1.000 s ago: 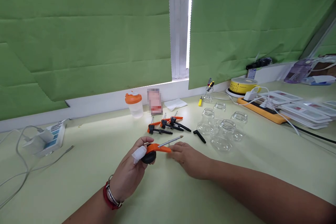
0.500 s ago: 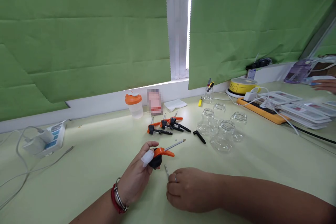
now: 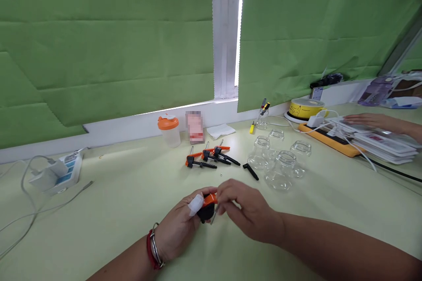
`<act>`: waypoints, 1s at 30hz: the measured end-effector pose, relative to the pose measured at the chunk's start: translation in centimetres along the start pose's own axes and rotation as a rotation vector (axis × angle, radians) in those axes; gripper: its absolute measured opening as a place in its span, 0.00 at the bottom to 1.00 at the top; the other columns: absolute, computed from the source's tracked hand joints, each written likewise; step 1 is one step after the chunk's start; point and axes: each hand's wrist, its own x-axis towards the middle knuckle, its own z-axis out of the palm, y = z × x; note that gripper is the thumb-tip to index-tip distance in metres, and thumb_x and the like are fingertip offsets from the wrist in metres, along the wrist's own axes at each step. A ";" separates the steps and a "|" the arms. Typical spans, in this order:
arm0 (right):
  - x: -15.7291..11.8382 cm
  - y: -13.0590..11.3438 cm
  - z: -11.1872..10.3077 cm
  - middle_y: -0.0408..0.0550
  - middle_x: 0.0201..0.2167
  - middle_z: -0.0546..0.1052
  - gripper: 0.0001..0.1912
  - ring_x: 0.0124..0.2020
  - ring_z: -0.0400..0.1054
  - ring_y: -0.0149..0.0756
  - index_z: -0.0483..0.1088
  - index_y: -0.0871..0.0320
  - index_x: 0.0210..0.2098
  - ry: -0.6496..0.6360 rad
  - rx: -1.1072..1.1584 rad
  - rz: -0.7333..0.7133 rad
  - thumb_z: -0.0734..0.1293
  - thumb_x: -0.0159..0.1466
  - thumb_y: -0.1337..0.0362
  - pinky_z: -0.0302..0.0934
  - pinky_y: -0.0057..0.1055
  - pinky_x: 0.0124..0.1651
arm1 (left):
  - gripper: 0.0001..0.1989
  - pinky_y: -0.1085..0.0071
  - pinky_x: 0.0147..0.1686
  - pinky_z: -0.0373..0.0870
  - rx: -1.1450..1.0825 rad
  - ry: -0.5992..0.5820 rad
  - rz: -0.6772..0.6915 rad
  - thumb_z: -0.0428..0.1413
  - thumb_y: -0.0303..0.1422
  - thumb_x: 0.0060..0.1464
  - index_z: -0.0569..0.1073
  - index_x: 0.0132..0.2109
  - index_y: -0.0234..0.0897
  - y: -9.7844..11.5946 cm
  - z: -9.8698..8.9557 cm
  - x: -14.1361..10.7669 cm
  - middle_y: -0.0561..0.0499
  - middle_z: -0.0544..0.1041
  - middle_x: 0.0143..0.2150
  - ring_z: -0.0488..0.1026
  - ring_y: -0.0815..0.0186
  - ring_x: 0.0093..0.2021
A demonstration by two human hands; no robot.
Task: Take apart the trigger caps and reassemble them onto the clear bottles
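Note:
My left hand [image 3: 180,226], with white wrapping on its thumb, is closed around an orange-and-black fitting [image 3: 207,211]. My right hand [image 3: 245,210] is right up against the fitting's orange part, fingers pinched on a thin metal rod [image 3: 214,216]. The rod slants down and left from those fingertips, beside the black part; whether it touches is unclear. My right fingers hide the fitting's right end. Beyond my hands lie three similar orange-and-black assemblies [image 3: 211,156] with metal rods and black handles. A loose black handle [image 3: 251,171] and a tiny part [image 3: 221,174] are nearby.
Several clear glass jars [image 3: 278,180] stand right of centre, with screwdrivers [image 3: 263,107] in another behind. An orange-lidded cup [image 3: 169,131] is at the back. Power strips [image 3: 332,140] with cables lie on both sides. At right, another person's hand [image 3: 369,119] rests on stacked white panels.
My right hand has brought the metal rod up from the table to the fitting in my left hand. My left hand has shifted slightly right. The other person's hand has reached onto the panels.

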 end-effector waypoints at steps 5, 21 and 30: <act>-0.2 1.4 0.6 0.46 0.35 0.69 0.08 0.33 0.71 0.30 0.62 0.55 0.43 0.136 0.259 0.275 0.57 0.66 0.71 0.69 0.32 0.38 | 0.19 0.67 0.37 0.59 0.013 -0.110 -0.020 0.52 0.44 0.58 0.75 0.49 0.36 -0.7 0.2 0.0 0.47 0.66 0.38 0.59 0.64 0.37; 0.1 1.2 -0.3 0.45 0.35 0.69 0.06 0.31 0.71 0.28 0.64 0.56 0.40 0.044 0.163 0.297 0.58 0.66 0.69 0.68 0.29 0.37 | 0.21 0.68 0.36 0.61 -0.034 -0.103 -0.071 0.53 0.45 0.57 0.75 0.51 0.38 -0.7 -0.1 -0.3 0.45 0.67 0.41 0.60 0.65 0.37; 0.3 0.5 0.7 0.46 0.31 0.76 0.07 0.33 0.70 0.30 0.69 0.57 0.38 -0.028 -0.099 0.096 0.60 0.64 0.70 0.65 0.26 0.37 | 0.16 0.68 0.35 0.62 -0.066 -0.105 -0.054 0.55 0.44 0.56 0.77 0.38 0.35 -1.2 0.7 -0.3 0.47 0.68 0.35 0.62 0.64 0.35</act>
